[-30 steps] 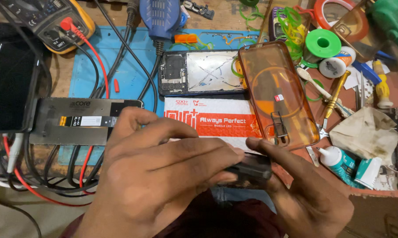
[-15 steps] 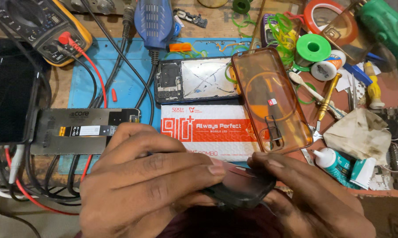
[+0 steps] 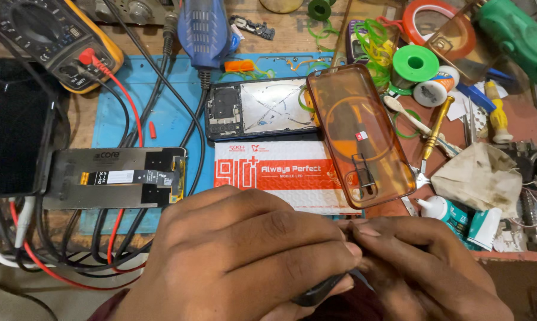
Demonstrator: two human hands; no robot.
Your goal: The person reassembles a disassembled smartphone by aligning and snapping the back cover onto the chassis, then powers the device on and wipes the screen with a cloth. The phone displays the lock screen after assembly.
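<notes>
My left hand [image 3: 245, 261] and my right hand [image 3: 417, 270] meet at the bottom of the view, both closed around a thin black flat part [image 3: 322, 290] whose edge shows between the fingers. Most of that part is hidden by my fingers. Just beyond my hands lies a white and red padded pouch [image 3: 274, 175]. On its right end rests a clear orange phone case [image 3: 359, 134]. An opened phone body [image 3: 259, 107] lies behind the pouch on a blue work mat [image 3: 132, 119].
A display panel with a flex cable [image 3: 117, 177] lies at the left, beside a black screen [image 3: 10, 125] and a yellow multimeter [image 3: 48, 35]. Black and red cables [image 3: 72, 249] cross the front left. Glue tube [image 3: 453, 215], screwdrivers, tape rolls and a crumpled cloth [image 3: 479, 178] crowd the right.
My hands have closed tighter together over the black part, so less of it shows. The view has shifted slightly down the bench.
</notes>
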